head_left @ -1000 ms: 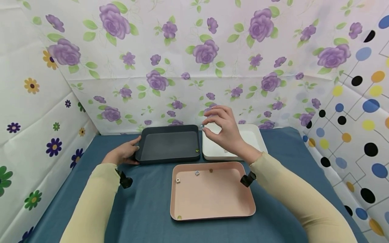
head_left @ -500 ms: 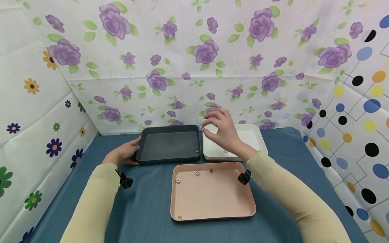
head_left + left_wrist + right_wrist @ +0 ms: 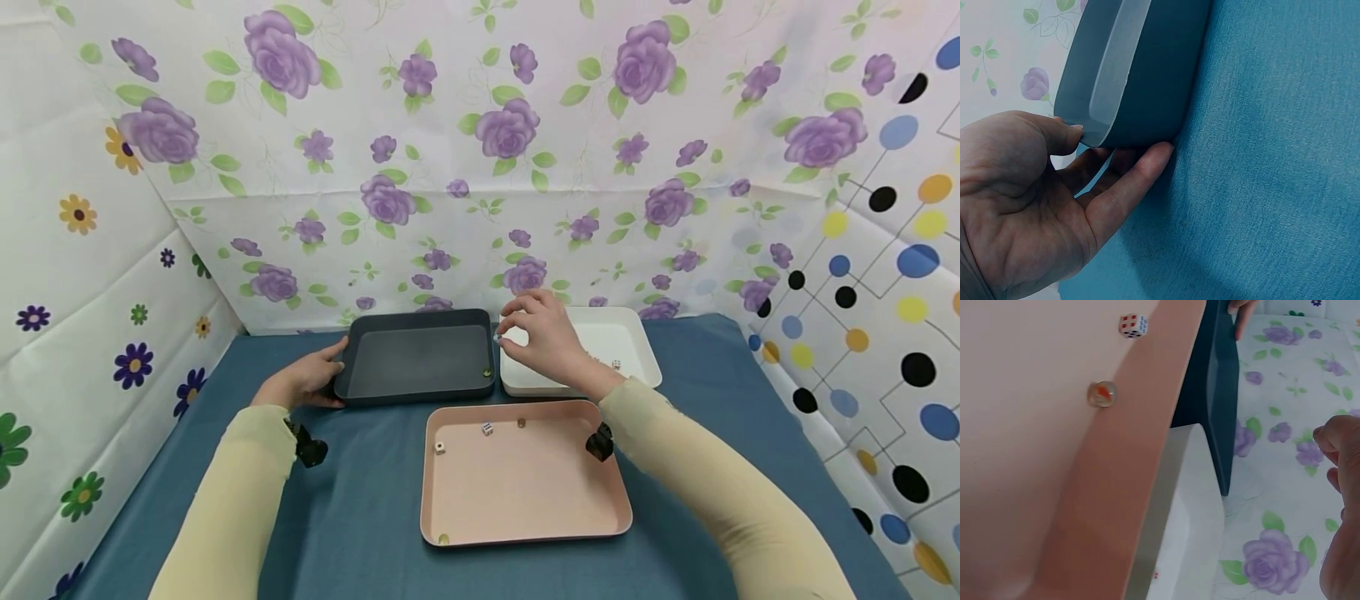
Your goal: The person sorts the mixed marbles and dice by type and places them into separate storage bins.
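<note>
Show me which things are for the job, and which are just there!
Probably for the job:
small bluish thing, pinched in the right grip
dark tray, held by the left grip
pink tray, with dice and marbles
white tray

Probably just there:
flowery cloth behind
blue cloth underneath
spotted cloth on the right

L arm (image 3: pixel 225 500) reaches fwd from lower L; L hand (image 3: pixel 307 377) holds a grip, L thumb (image 3: pixel 1063 134) bent over the top, L fingers (image 3: pixel 1122 194) stretched underneath, palm showing in wrist view. R arm (image 3: pixel 712 475) slants in from lower R to abt. ctr.; R hand (image 3: pixel 546 337) is raised in a pinch, R thumb (image 3: pixel 517 352) low, R fingers (image 3: pixel 517 305) arched above.
</note>
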Demonstrator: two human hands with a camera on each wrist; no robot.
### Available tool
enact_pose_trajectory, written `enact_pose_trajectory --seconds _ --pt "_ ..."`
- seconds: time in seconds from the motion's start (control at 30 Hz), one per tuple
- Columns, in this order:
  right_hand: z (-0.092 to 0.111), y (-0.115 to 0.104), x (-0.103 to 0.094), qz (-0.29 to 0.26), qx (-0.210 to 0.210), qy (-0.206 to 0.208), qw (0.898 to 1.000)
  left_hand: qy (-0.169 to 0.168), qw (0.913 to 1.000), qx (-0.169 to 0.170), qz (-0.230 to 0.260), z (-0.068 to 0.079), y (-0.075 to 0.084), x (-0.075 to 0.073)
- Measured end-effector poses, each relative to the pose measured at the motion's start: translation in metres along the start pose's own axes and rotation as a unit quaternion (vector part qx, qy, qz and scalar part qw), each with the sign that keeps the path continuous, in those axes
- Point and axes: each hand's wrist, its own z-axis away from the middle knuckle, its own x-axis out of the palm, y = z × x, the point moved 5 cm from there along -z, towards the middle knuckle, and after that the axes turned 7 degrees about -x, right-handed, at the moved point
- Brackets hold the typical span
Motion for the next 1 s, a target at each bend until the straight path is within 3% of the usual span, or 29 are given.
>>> enact_pose_trajectory --seconds 0.37,0.73,1.0 --pt "0.004 -0.002 0.026 0.009 0.015 -0.09 0.996 0.002 1.0 0.001 0.003 0.001 0.001 0.0" --pt "0.003 -0.009 0.043 0.035 0.007 -0.124 0.992 0.001 1.0 0.002 0.002 0.003 0.001 0.002" --pt "0.003 -0.011 0.041 0.022 0.006 -0.116 0.993 0.002 1.0 -0.002 0.004 0.002 0.001 0.001"
